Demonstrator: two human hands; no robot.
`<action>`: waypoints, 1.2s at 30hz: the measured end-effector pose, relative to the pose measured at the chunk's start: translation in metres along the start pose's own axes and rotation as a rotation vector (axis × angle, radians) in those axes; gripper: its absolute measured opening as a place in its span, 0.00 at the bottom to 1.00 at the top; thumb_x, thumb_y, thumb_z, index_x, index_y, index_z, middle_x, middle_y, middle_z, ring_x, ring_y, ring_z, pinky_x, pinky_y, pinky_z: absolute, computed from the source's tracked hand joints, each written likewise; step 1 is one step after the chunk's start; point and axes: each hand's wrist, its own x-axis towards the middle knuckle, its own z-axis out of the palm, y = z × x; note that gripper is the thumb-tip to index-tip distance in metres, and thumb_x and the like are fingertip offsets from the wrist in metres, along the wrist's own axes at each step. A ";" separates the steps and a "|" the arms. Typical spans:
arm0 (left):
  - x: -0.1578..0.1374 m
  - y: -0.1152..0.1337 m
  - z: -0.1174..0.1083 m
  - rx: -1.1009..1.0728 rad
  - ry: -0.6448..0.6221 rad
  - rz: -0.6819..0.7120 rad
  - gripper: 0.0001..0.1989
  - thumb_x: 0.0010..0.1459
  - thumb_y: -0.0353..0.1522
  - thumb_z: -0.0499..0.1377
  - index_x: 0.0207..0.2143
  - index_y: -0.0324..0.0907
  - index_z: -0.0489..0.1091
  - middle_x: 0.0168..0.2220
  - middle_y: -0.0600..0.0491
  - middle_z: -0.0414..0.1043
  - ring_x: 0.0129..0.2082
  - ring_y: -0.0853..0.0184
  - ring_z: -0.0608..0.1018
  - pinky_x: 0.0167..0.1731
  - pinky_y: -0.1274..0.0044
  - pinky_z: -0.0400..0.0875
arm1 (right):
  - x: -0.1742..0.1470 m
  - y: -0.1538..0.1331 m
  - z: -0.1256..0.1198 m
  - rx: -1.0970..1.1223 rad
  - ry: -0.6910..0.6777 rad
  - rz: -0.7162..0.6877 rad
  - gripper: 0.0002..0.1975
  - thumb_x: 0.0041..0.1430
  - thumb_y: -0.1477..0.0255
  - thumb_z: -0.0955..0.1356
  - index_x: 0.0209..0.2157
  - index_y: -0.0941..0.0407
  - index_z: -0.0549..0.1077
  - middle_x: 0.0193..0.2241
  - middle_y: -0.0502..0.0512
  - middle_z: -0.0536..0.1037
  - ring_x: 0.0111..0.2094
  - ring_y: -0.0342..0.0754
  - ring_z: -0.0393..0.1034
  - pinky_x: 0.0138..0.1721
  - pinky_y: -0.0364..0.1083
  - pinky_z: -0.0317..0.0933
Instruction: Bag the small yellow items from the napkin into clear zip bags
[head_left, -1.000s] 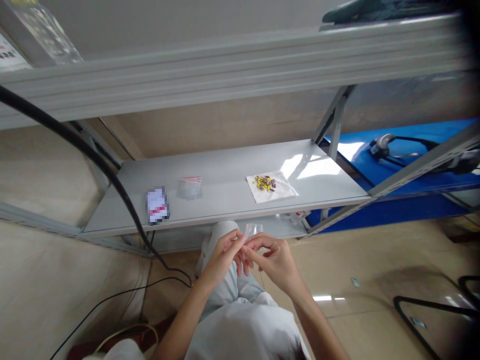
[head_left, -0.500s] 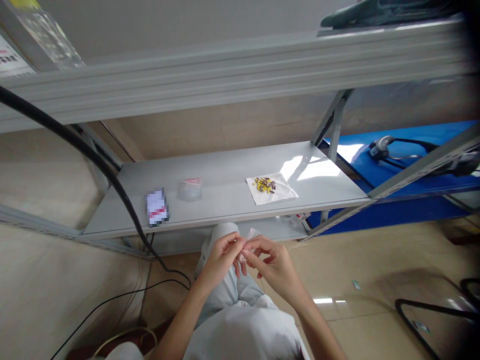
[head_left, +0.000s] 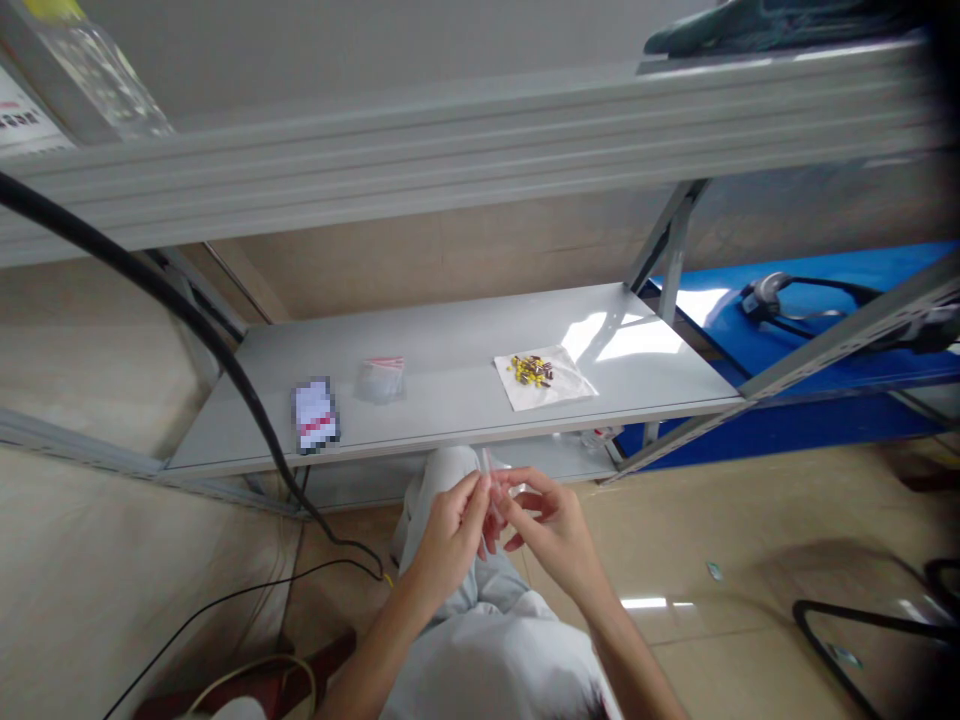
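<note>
Over my lap, in front of the shelf edge, a small clear plastic bag (head_left: 487, 463) is pinched between both hands. My left hand (head_left: 457, 515) has its thumb and fingers closed on one side of the bag. My right hand (head_left: 545, 520) grips the other side with thumb and forefinger, its other fingers curled. Much of the bag is hidden by the fingers. Beyond the hands, a pile of yellow and dark brown capsules (head_left: 532, 371) lies on a white sheet (head_left: 566, 378). Left of that is a stack of clear zip bags (head_left: 382, 381) with red-striped tops.
A phone (head_left: 316, 414) with a blurred screen lies on the left of the grey shelf (head_left: 442, 345). A thick black cable (head_left: 214, 340) hangs across the left side. Headgear (head_left: 780, 295) rests on a blue surface at right. Overhead is a grey tabletop edge (head_left: 420, 150).
The bag now stands more upright between my fingers, and part of it shows beside my right forefinger. My right hand has shifted slightly right. Things on the shelf have stayed put.
</note>
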 end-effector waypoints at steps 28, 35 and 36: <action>0.003 -0.004 -0.005 -0.187 -0.027 -0.077 0.19 0.57 0.48 0.51 0.26 0.42 0.57 0.11 0.64 0.56 0.09 0.77 0.63 0.10 0.86 0.56 | 0.006 -0.001 -0.008 -0.085 -0.114 -0.032 0.14 0.52 0.61 0.69 0.31 0.57 0.79 0.28 0.53 0.78 0.27 0.43 0.71 0.18 0.38 0.68; 0.002 0.000 0.001 -0.229 -0.012 -0.107 0.20 0.53 0.50 0.53 0.26 0.43 0.55 0.11 0.65 0.56 0.09 0.75 0.64 0.08 0.86 0.56 | 0.005 0.000 -0.005 -0.082 -0.053 -0.021 0.14 0.50 0.61 0.70 0.28 0.58 0.79 0.25 0.53 0.78 0.24 0.42 0.70 0.18 0.36 0.67; 0.001 0.000 0.002 -0.233 -0.005 -0.107 0.20 0.53 0.50 0.54 0.26 0.43 0.55 0.11 0.65 0.56 0.08 0.75 0.64 0.08 0.86 0.56 | 0.005 0.000 -0.004 -0.083 -0.043 -0.022 0.14 0.50 0.61 0.70 0.28 0.59 0.79 0.25 0.53 0.78 0.24 0.42 0.70 0.18 0.36 0.67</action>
